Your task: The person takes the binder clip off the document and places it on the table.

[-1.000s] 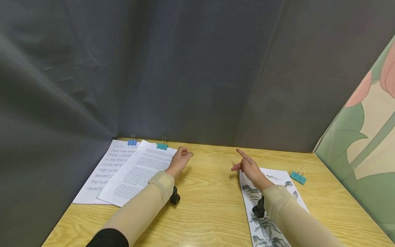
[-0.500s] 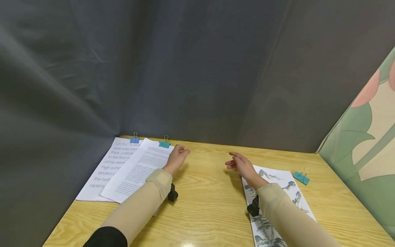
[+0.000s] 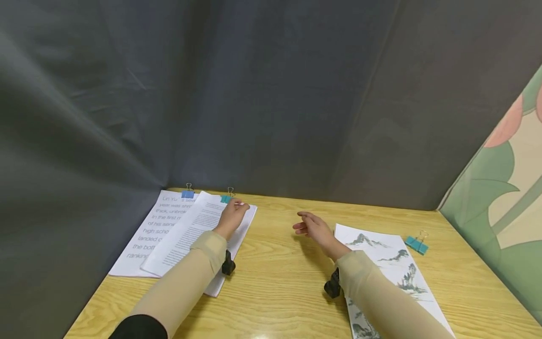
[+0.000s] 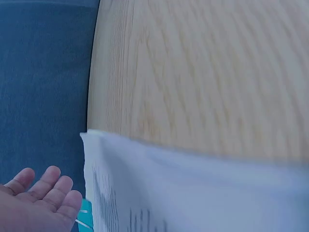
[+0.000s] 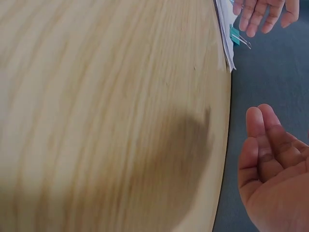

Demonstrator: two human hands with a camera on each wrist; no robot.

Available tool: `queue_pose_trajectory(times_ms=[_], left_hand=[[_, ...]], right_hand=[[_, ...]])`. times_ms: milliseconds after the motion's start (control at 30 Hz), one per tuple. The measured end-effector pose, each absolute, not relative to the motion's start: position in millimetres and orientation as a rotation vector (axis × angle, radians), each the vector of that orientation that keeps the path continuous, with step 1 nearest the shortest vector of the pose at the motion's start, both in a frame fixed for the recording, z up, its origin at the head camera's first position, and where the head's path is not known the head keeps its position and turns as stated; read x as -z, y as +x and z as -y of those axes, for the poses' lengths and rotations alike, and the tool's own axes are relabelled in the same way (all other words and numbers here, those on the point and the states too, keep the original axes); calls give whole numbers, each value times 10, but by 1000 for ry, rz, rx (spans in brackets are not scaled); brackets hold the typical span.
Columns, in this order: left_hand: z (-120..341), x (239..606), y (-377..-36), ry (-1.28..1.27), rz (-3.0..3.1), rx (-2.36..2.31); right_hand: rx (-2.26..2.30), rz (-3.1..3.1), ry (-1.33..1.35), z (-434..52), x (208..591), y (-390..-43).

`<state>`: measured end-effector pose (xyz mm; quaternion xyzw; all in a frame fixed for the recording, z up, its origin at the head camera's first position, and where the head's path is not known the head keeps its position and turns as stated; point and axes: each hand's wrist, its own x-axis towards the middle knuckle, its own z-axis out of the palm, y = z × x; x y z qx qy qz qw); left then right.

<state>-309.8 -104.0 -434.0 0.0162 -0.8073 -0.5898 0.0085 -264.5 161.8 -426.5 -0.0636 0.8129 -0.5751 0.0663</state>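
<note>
Left hand (image 3: pixel 232 217) resting loose-fingered on clipped text sheets (image 3: pixel 199 235) — squaring them | right hand (image 3: pixel 311 228) hovering, relaxed, empty | next — likely steadying stack.

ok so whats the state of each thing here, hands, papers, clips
left hand: fingers resting on the small-print stack, near its clip
right hand: open, above the table, holding nothing
small-print stack: flat, clipped by teal clip
large-print stack: flat, clipped by blue clip, partly covered
landscape print: flat, unclipped
loose teal clip: on the table, beside the print

The left printed sheet (image 3: pixel 146 230) reads partly "Lin Yu", "year was", "thick, unbrok", "high scho", "ranking".
</note>
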Motion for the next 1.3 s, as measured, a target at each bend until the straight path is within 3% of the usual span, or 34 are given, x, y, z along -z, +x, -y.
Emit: queue_pose_trajectory(times_ms=[1300], left_hand=[[1691, 4360, -3073, 225, 2611, 1612]], right_hand=[[1725, -2356, -204, -935, 4440, -2644]])
